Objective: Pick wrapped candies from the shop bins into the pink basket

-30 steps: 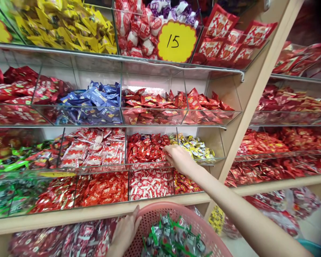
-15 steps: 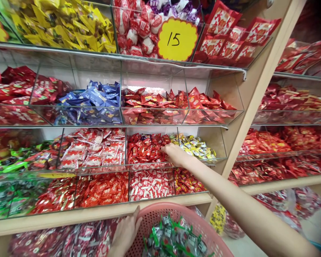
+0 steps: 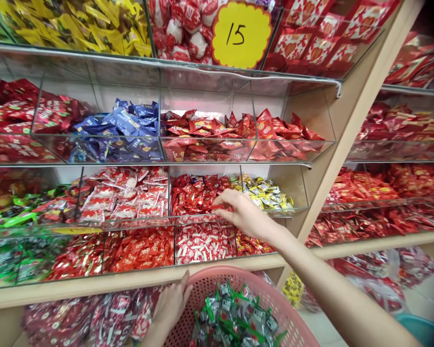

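In the head view, the right hand (image 3: 244, 214) is inside a clear bin (image 3: 198, 220) of red candy packets (image 3: 195, 195); I cannot tell if it holds one. Well apart, the left hand (image 3: 171, 308) grips a pink plastic basket (image 3: 220, 275), which already contains green-and-silver wrapped sweets (image 3: 231, 313); the red packets remain many.

Tiers of clear acrylic bins (image 3: 202, 79) fill a light wooden shelf unit (image 3: 342, 130), a yellow scalloped "15" price sign (image 3: 240, 34) on top. Another shelf bay (image 3: 401, 149) angles away rightward above pale floor tiles (image 3: 425, 299) and a teal plastic tub (image 3: 417, 330).
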`<act>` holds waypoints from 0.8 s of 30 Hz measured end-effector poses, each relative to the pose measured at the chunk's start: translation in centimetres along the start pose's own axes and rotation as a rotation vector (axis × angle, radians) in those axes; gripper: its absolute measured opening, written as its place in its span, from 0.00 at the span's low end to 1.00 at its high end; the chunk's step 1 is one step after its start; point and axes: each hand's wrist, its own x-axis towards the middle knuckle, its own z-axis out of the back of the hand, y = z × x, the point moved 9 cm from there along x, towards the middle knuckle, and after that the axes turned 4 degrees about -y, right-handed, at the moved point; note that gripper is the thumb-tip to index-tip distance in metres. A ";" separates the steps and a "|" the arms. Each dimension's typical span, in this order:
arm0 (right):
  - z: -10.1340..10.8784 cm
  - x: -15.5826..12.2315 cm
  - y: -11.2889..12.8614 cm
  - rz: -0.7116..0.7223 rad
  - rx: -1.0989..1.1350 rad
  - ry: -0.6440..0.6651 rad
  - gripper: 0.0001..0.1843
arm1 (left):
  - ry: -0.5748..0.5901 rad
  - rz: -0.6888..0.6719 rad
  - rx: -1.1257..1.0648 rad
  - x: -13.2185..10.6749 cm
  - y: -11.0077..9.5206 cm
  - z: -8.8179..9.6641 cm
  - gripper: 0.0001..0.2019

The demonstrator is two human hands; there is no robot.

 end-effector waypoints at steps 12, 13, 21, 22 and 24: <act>-23.6 -16.4 -0.9 -0.454 0.528 0.450 0.07 | 0.025 0.026 -0.011 -0.2 -0.1 0.5 0.25; -25.0 -17.5 -1.0 -0.437 0.460 0.499 0.08 | 0.006 0.030 -0.007 -0.2 -0.1 0.5 0.25; -33.4 -23.0 -0.1 -0.205 0.211 0.875 0.14 | -0.027 0.039 0.029 -0.5 0.0 0.4 0.25; -34.0 -23.3 -0.1 -0.190 0.209 0.893 0.14 | -0.026 0.040 0.034 -0.5 0.0 0.4 0.25; -34.7 -23.4 -0.4 -0.183 0.201 0.892 0.12 | -0.023 0.043 0.037 -0.5 -0.1 0.4 0.25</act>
